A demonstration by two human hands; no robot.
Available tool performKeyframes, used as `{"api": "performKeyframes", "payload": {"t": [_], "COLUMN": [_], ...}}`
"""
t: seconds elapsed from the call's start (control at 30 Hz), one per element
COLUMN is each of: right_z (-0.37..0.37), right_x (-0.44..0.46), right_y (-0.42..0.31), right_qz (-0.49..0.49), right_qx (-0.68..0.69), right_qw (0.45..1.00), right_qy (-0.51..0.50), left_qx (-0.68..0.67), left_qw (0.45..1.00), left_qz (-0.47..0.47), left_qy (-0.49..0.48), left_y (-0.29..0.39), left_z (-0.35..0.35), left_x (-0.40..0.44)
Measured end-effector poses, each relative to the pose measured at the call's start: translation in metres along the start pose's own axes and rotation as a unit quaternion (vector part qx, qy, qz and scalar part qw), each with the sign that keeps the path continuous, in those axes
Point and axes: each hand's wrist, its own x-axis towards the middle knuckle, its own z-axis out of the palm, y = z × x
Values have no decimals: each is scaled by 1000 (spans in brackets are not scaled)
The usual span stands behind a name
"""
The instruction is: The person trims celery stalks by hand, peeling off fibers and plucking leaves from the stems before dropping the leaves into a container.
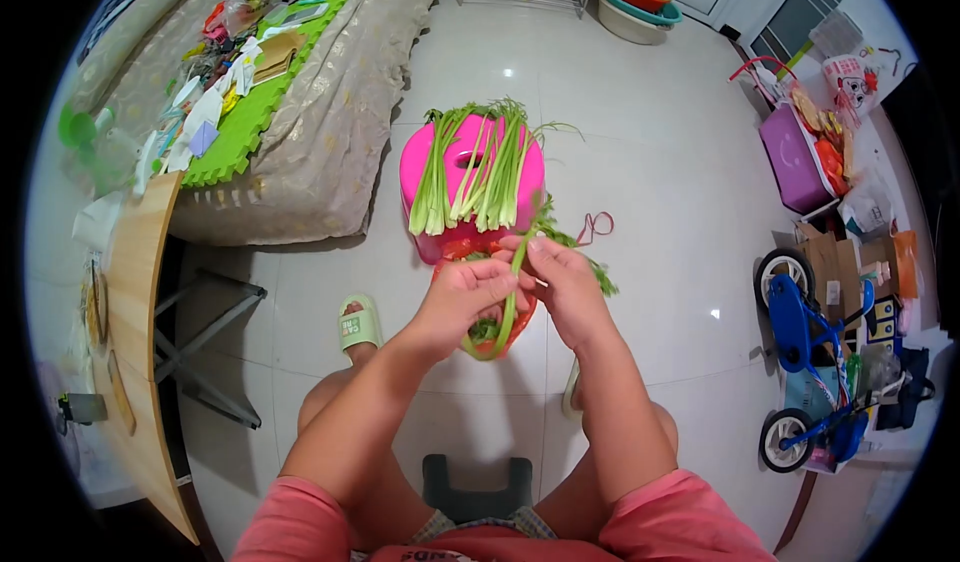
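My left hand and my right hand are close together in front of me, fingers closed on one green celery stalk. The stalk bends in a curve below my left fingers, and its leafy end is by my right hand. Beneath them is a red bag or basket with green leaves in it, partly covered by my hands. Just beyond stands a pink stool, where two bunches of celery lie with their leaves toward the far side.
At left, a cloth-covered bed or sofa bears a cluttered green foam mat, near a wooden table. A blue child's bike and a purple bin stand right. Stacked basins are at the back.
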Motion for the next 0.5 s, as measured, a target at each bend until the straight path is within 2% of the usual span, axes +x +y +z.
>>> {"api": "performKeyframes", "payload": {"t": [0.1,0.13,0.2,0.27,0.3,0.33,0.4,0.5], "right_z": [-9,-9,-9,-7,-5,-3,-2,-7], "right_x": [-12,-16,-23,-29,-31,-34,-37,-41], "right_y": [-4,-3,-1,-2,-3,-3,0,7], "right_qz": [31,32,12,6,4,3,-6,2], "right_qx": [114,115,105,91,83,75,77,33], "right_qw": [992,992,994,995,995,995,995,998], "right_qy": [-36,-35,-36,-35,-48,-61,-55,-61], "left_qx": [28,41,32,184,230,230,209,177], "left_qw": [997,994,992,973,972,972,975,978], "left_qz": [-65,-99,-109,-99,-21,-22,20,60], "left_qy": [-31,-32,-47,-99,-37,-38,64,87], "left_y": [-13,-15,-16,-17,-17,-11,3,3], "left_z": [6,9,10,-3,-5,-9,-14,-5], "left_x": [-9,-12,-18,-21,-20,-19,-19,-18]}}
